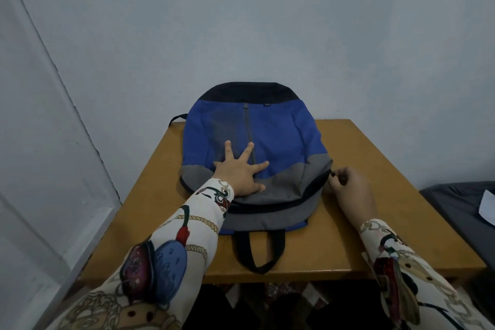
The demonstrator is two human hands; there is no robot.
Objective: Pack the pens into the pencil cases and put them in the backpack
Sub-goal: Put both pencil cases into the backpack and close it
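Lying flat on a wooden table [348, 222], a blue and grey backpack [281, 136] has its long axis running from six o'clock, where its black carry loop [258, 252] points at the person, to twelve o'clock, where its dark base meets the wall. The left hand [239, 169] presses on the front panel with fingers spread wide and straight, gripping nothing, pinning the fabric. The right hand [351, 187] sits at the bag's three o'clock edge, thumb and forefinger closed in a narrow pinch on the small black zipper pull [333, 174]. From that pinch the dark zip line [267, 207] curves away towards nine o'clock, across the near end of the bag and under the left wrist (whether the teeth along it are shut or parted is hard to tell). No pens or pencil cases are visible, so they are probably inside already. The right hand is the nearer one for any zip travel, which would run leftward along that curve.
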